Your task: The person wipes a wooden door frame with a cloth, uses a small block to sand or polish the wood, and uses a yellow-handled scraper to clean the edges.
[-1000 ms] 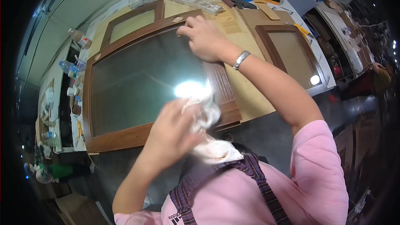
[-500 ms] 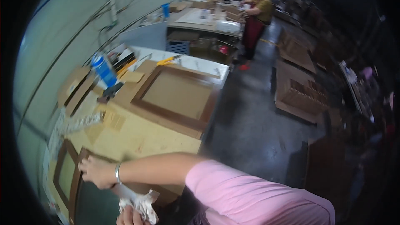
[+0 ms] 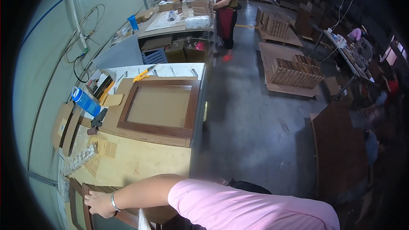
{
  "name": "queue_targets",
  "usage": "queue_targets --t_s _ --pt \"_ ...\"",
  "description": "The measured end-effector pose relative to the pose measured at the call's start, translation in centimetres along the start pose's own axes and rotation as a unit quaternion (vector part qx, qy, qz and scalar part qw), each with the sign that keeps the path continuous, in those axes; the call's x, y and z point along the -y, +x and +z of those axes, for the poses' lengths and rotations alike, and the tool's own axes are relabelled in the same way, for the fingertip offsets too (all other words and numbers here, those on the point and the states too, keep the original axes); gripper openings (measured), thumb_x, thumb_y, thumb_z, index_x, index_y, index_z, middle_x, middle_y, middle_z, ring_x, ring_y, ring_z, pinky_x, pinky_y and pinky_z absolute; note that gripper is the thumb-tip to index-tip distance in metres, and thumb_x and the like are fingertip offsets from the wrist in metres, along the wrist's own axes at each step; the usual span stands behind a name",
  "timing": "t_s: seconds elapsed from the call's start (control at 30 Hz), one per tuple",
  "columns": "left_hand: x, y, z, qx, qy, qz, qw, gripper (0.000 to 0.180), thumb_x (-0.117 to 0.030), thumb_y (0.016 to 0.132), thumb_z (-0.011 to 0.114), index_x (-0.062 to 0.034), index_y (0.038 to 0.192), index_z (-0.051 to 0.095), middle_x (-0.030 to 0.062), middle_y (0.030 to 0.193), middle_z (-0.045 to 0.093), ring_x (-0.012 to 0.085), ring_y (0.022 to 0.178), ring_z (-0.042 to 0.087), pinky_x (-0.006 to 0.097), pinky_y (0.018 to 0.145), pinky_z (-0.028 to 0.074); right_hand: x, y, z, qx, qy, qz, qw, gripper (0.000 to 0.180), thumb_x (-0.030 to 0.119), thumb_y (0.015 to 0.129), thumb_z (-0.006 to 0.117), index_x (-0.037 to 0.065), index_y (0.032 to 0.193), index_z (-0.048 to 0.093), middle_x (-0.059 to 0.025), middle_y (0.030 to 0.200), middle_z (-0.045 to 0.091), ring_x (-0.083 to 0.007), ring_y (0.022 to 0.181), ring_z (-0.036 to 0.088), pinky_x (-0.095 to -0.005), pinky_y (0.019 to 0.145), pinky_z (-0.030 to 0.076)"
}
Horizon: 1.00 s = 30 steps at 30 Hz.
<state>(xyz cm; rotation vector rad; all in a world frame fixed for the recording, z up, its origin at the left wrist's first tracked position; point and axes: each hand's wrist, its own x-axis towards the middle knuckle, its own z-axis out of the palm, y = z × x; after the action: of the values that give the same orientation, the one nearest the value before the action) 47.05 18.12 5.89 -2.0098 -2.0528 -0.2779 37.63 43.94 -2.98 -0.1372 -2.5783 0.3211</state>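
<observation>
At the lower left, my right hand has its fingers curled over the edge of a brown-framed panel, which looks like a cabinet door. My bare right forearm with a bracelet and pink sleeve crosses the bottom of the view. A second brown frame stands just to the left of it. Only the tip of a white crumpled cloth shows at the lower edge; my left hand is out of view. Farther up the table lies another brown-framed panel on cardboard.
On the worktable are a blue bottle, a yellow-handled cutter and a dark crumpled item. A co-worker stands at a farther table. Stacked brown pieces lie on floor sheets, and a large brown panel stands right.
The view has shifted, showing more of the floor and aisle. My left hand and most of the white cloth have dropped below the lower edge. My right hand remains on the panel's edge.
</observation>
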Motion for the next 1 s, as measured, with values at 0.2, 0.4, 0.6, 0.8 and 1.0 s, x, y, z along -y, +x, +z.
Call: queue_targets --t_s 0.2,0.4,0.6,0.8,1.0 --pt "-1.2 1.0 1.1 -0.036 0.002 0.097 0.995 0.035 -0.014 0.094 0.056 -0.0141 0.125 0.071 0.0107 0.122 0.070 0.0335 0.109 0.063 0.048 0.089 0.046 -0.6 -0.6 -0.6 0.003 0.014 0.002 1.000 0.035 0.023 0.072 0.070 0.016 0.106 0.077 -0.0132 0.119 0.057 -0.0291 0.122 0.046 -0.0431 0.099 0.036" --pt "-1.7 1.4 0.1 -0.033 -0.038 0.049 0.998 0.031 -0.008 0.089 0.055 -0.0043 0.114 0.073 0.0137 0.117 0.073 0.0369 0.101 0.066 0.049 0.092 0.052 1.6 -0.8 -0.2 -0.059 0.009 0.004 0.998 0.029 0.025 0.075 0.066 0.019 0.100 0.078 -0.0076 0.114 0.064 -0.0297 0.116 0.052 -0.0461 0.094 0.041" --pt "2.4 -5.5 0.7 -0.081 -0.064 -0.029 0.994 0.027 -0.009 0.081 0.063 -0.0108 0.103 0.078 0.0036 0.109 0.076 0.0269 0.093 0.061 0.039 0.088 0.044 -0.3 -2.8 -4.6 -0.071 0.026 -0.022 0.997 0.032 0.017 0.075 0.063 0.013 0.105 0.075 -0.0154 0.125 0.062 -0.0340 0.116 0.056 -0.0455 0.097 0.047" --pt "11.8 -18.7 -7.0 -0.148 -0.033 -0.404 0.902 0.032 0.006 0.089 0.056 -0.0016 0.115 0.072 0.0130 0.107 0.069 0.0249 0.097 0.063 0.034 0.085 0.049 1.2 -2.6 -5.2 -0.012 0.012 -0.014 1.000 0.038 0.010 0.083 0.054 0.010 0.118 0.067 -0.0151 0.120 0.056 -0.0329 0.116 0.050 -0.0430 0.100 0.042" --pt "4.0 1.8 -0.5 -0.023 -0.162 0.074 0.984 0.031 -0.003 0.083 0.067 -0.0164 0.109 0.076 0.0049 0.120 0.070 0.0279 0.106 0.065 0.040 0.087 0.051 0.0 -3.0 -5.1 -0.023 0.046 -0.019 0.999 0.033 0.002 0.082 0.053 0.008 0.111 0.068 -0.0125 0.109 0.058 -0.0326 0.107 0.052 -0.0413 0.098 0.045"
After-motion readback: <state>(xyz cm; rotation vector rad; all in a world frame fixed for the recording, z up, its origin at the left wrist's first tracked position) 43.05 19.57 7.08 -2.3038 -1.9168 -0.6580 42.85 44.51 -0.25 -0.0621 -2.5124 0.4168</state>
